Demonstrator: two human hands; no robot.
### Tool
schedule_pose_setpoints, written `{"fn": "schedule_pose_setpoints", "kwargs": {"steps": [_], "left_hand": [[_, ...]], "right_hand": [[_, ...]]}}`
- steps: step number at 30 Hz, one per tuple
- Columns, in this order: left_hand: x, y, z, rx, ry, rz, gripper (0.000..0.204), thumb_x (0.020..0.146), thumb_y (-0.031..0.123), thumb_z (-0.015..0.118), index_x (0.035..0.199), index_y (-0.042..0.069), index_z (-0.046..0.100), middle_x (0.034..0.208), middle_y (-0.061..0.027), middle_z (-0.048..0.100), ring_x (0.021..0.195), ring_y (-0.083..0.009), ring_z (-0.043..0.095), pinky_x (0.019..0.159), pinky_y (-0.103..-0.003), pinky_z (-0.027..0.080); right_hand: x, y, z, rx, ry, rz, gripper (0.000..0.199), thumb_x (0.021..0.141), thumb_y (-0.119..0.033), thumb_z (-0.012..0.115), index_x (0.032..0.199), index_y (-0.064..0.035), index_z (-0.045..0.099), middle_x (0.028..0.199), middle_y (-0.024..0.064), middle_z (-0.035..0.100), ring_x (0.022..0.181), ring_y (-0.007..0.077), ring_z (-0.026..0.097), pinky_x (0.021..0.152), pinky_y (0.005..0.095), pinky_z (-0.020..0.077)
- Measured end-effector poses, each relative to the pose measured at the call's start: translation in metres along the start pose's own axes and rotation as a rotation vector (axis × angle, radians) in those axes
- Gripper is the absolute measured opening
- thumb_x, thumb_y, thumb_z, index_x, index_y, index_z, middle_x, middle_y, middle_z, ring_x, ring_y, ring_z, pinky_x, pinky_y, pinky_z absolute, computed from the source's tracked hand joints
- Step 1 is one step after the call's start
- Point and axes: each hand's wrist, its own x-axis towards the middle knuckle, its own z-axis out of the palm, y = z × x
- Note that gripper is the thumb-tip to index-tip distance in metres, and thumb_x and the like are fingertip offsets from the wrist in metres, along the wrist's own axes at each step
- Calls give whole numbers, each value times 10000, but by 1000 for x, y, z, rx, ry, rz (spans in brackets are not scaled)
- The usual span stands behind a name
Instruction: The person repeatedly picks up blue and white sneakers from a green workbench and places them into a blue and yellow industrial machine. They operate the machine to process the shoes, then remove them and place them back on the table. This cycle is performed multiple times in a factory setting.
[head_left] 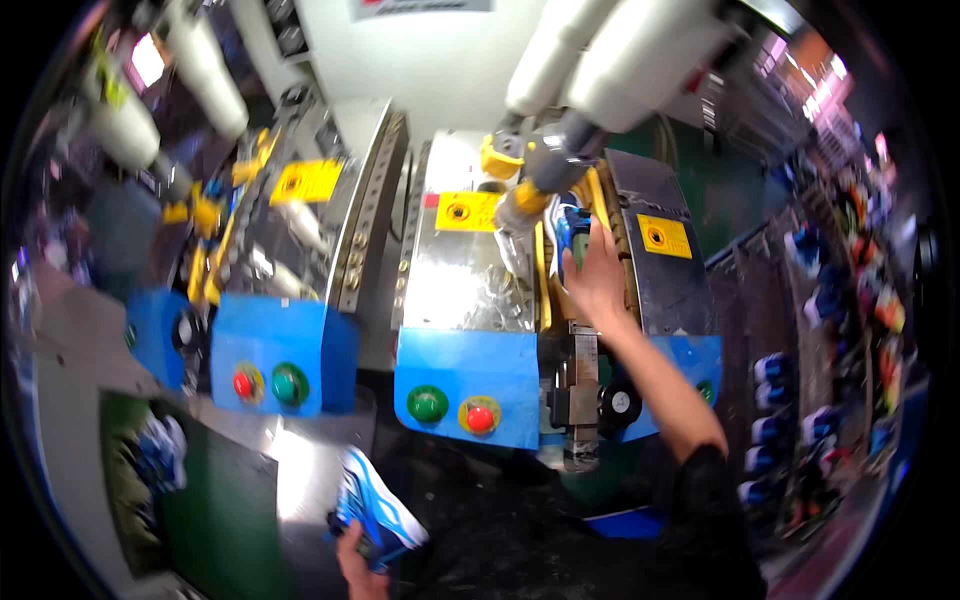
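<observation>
Right hand (597, 282) spread, pressing a blue shoe (570, 228) into the press (470, 300). Left hand (357, 568) pinching a second blue-white shoe (375, 508) low.

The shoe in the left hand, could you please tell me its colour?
Blue and white shoe, seen in the head view.

Shoe (572, 228) in machine (560, 280), right

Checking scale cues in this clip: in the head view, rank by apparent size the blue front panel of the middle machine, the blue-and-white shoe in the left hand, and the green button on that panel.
1. Blue front panel, clearly largest.
2. Blue-and-white shoe, held in the left hand; it sits nearer the camera, so its true size is unsure.
3. Green button, smallest.
</observation>
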Motion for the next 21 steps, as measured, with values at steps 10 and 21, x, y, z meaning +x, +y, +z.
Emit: {"fn": "schedule_pose_setpoints", "kwargs": {"steps": [10,21], "left_hand": [[14,10,-42,193,-107,22,365,853,109,653,1178,-25,553,1043,-142,673,924,-253,683,838,-389,564],[-42,35,-155,304,405,543,546,742,77,793,1229,45,550,1122,-68,612,1007,-198,612,893,-374,516]], "right_hand": [[-141,-180,72,302,-345,-582,464,874,-226,620,1243,34,508,1360,247,463,1295,387,420,1108,565,264],[-394,-232,-18,1254,-1030,-35,128,845,-20,658,969,-7,686,935,130,701,845,245,693,803,318,542]]}}
